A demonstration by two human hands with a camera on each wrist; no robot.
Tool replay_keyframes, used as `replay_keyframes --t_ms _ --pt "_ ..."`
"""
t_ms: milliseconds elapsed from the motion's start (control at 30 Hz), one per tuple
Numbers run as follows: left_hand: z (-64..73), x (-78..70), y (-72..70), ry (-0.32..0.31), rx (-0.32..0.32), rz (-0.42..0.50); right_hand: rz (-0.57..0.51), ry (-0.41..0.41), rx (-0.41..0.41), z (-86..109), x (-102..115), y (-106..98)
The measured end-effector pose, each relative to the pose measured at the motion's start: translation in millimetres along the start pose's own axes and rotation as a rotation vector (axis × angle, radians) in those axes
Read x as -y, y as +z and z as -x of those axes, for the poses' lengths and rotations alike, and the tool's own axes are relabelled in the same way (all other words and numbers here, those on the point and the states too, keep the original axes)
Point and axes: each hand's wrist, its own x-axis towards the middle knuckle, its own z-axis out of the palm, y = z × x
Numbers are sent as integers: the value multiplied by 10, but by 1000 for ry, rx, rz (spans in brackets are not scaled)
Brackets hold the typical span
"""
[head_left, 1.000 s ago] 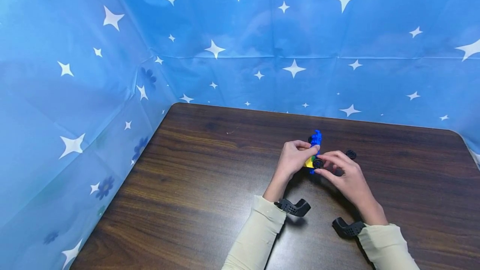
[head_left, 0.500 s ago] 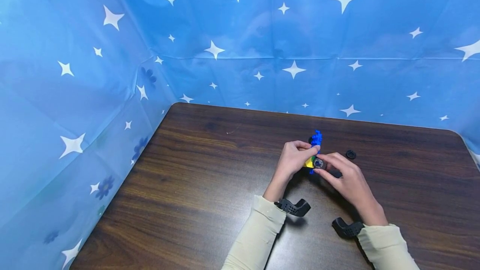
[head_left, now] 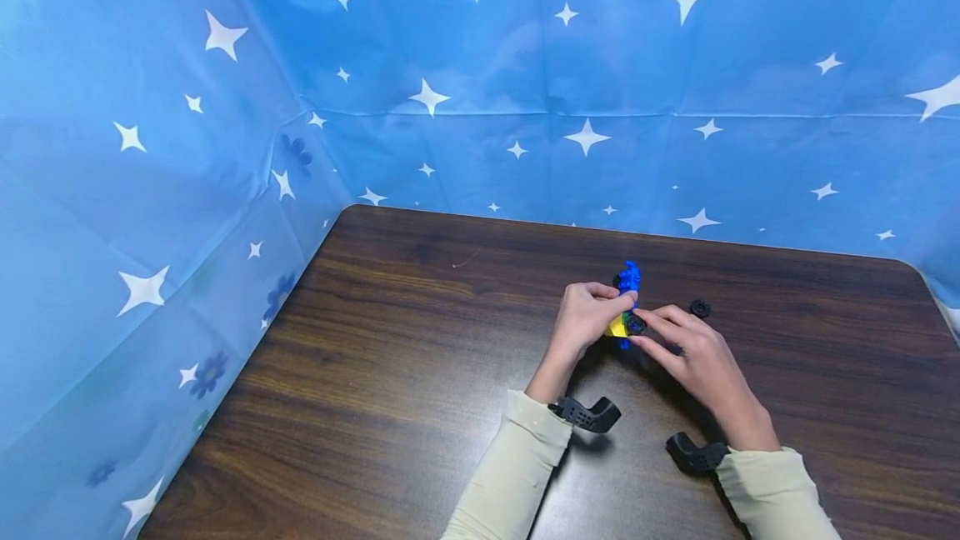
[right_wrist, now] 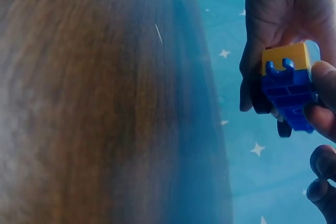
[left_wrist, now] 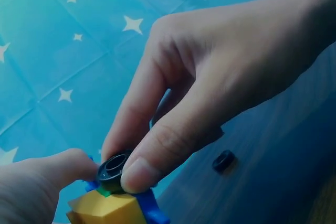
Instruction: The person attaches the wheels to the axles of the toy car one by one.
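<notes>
A small toy car with a blue base point(right_wrist: 289, 93) and a yellow body point(left_wrist: 107, 208) is held in my left hand point(head_left: 592, 315), thumb on one side and fingers on the other. Its long blue end points away from me. My right hand point(head_left: 697, 348) pinches a black wheel point(left_wrist: 113, 172) between thumb and index finger. That wheel sits against the car's right side, over a bit of green. Whether it is fully seated on the car cannot be seen. In the right wrist view, dark wheels show along the car's other side.
A loose black wheel point(head_left: 700, 308) lies on the dark wood table point(head_left: 375, 357), just beyond my right hand. Blue cloth point(head_left: 487, 48) with white stars hangs behind and to the left of the table. Each wrist wears a black curved mount point(head_left: 588, 415).
The wheel's face caught the light half a second ago and looks dark now, so its angle has shifted slightly. Both hands keep nearly the same place and grip.
</notes>
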Motion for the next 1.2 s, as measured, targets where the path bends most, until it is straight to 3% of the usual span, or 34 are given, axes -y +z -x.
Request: replay_keyframes --t_ms 500,900,1200 --pt "-12 -18 -6 -38 -36 33 58 7 -11 -18 8 55" --pt "-10 -35 -20 -4 -6 53 -32 105 -57 -28 40 75" --pt "-8 -32 -32 36 -51 23 1 -5 -8 -41 22 28"
